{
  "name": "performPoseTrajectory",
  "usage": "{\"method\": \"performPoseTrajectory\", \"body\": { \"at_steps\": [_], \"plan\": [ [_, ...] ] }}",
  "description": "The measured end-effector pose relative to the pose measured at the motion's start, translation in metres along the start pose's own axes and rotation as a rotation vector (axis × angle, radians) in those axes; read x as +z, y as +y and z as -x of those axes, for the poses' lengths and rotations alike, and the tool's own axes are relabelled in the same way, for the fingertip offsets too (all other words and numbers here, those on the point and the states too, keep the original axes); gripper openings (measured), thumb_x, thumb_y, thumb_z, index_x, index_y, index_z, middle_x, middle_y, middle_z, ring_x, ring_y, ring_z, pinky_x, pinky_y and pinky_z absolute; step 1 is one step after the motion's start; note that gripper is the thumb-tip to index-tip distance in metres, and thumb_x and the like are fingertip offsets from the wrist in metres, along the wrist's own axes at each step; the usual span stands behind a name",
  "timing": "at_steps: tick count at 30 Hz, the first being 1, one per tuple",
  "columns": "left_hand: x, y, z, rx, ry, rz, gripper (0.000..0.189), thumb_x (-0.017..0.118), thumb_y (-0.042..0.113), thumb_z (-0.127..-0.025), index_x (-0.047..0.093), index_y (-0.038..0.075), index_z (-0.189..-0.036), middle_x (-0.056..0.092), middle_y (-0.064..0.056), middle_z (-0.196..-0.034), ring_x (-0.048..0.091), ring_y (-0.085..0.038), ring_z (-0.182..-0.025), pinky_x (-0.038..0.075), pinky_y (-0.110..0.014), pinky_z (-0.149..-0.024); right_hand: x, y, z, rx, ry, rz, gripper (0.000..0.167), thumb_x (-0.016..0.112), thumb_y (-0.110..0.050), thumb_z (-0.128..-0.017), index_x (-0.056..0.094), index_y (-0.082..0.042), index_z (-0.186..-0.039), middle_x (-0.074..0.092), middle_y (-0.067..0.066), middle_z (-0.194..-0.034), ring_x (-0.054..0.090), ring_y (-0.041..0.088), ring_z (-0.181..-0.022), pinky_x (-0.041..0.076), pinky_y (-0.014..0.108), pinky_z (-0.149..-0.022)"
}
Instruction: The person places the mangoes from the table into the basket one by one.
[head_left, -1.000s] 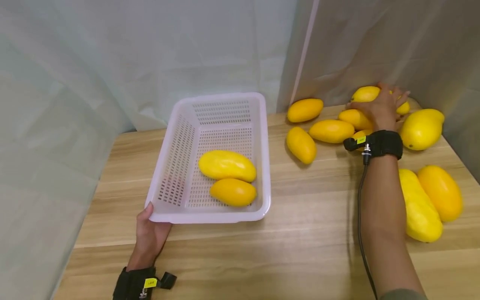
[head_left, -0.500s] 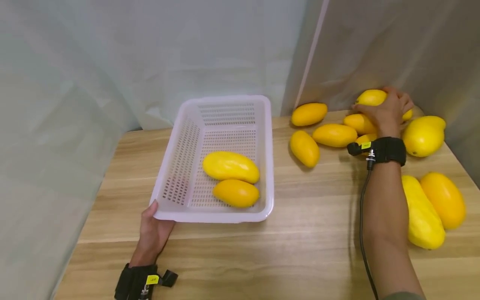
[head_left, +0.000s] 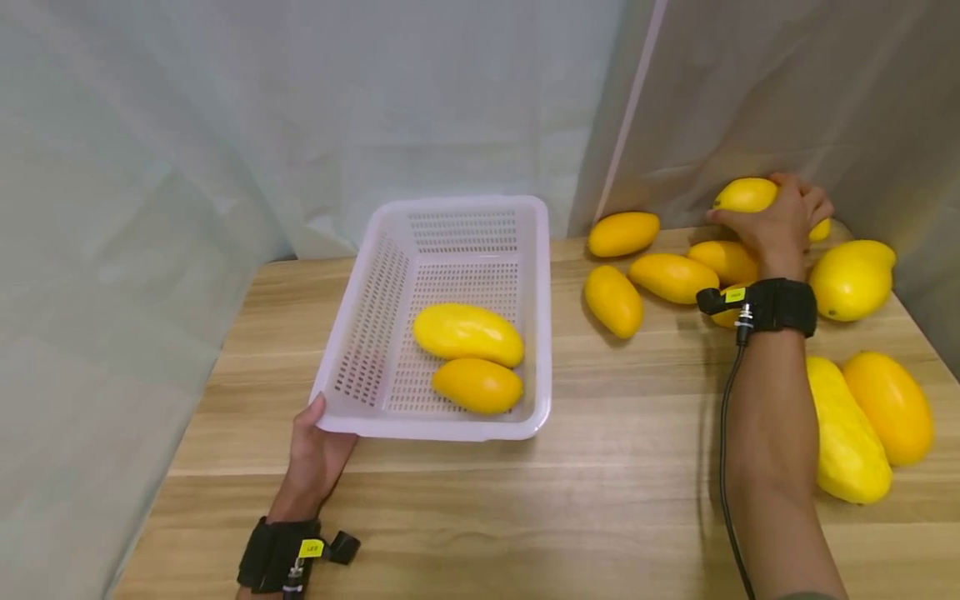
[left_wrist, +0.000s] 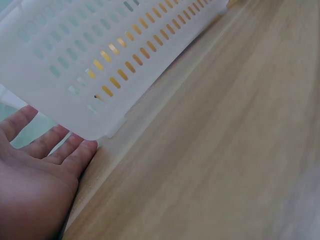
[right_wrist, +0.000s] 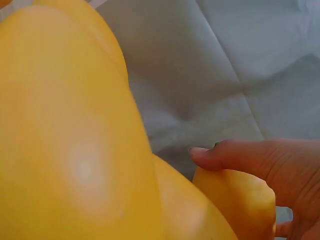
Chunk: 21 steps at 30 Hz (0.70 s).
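Observation:
In the head view my left hand (head_left: 318, 454) holds the near left corner of a white plastic basket (head_left: 435, 427), thumb on the rim. The left wrist view shows its other fingers (left_wrist: 55, 137) reaching straight to the outer wall. Inside the basket lie a pale yellow, long fruit (head_left: 468, 334) and a mango (head_left: 478, 385). At the back right my right hand (head_left: 783, 221) grips a bright yellow fruit (head_left: 745, 195) from above. Its thumb (right_wrist: 215, 157) lies along that fruit in the right wrist view; the palm and fingers hide the fruit's middle.
Several mangoes (head_left: 673, 277) lie left of and in front of the right hand. A large round yellow fruit (head_left: 852, 279) sits beside it, and two big ones (head_left: 888, 407) are nearer the front. Grey curtains (head_left: 465, 100) hang behind the wooden table (head_left: 480, 517).
The right hand's spread fingers have closed round the bright yellow fruit. The left hand keeps its hold on the basket corner. The head view has shifted slightly.

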<state>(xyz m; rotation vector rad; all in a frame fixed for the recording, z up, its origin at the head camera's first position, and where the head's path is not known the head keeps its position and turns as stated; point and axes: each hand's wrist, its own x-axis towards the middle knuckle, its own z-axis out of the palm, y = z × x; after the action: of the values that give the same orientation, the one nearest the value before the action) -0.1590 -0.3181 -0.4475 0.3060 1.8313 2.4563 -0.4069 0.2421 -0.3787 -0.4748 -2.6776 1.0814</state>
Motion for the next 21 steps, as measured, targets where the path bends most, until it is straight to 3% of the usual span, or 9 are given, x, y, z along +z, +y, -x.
{"method": "performPoseTrajectory", "body": {
  "at_steps": [11, 21],
  "plan": [
    [0.002, -0.004, -0.008, -0.016, 0.012, -0.014, 0.055, 0.024, 0.044, -0.094, 0.014, 0.027, -0.145, 0.014, -0.013, -0.145, 0.02, -0.036, -0.125, 0.024, -0.05, -0.095, -0.006, -0.009, -0.006, 0.013, -0.026, 0.001, 0.108, 0.068, -0.065, -0.06, 0.021, -0.015, -0.144, 0.017, 0.018, -0.14, 0.001, 0.032, -0.124, 0.005, 0.049, -0.097],
    [-0.003, -0.011, -0.016, 0.002, 0.001, -0.017, 0.054, 0.02, 0.04, -0.095, 0.013, 0.025, -0.146, 0.013, -0.014, -0.145, 0.02, -0.037, -0.125, 0.025, -0.048, -0.095, -0.015, -0.025, 0.001, -0.041, -0.028, -0.047, 0.105, 0.071, -0.06, -0.061, 0.023, -0.018, -0.144, 0.016, 0.016, -0.142, 0.001, 0.031, -0.124, 0.01, 0.049, -0.097]
  ]
}}
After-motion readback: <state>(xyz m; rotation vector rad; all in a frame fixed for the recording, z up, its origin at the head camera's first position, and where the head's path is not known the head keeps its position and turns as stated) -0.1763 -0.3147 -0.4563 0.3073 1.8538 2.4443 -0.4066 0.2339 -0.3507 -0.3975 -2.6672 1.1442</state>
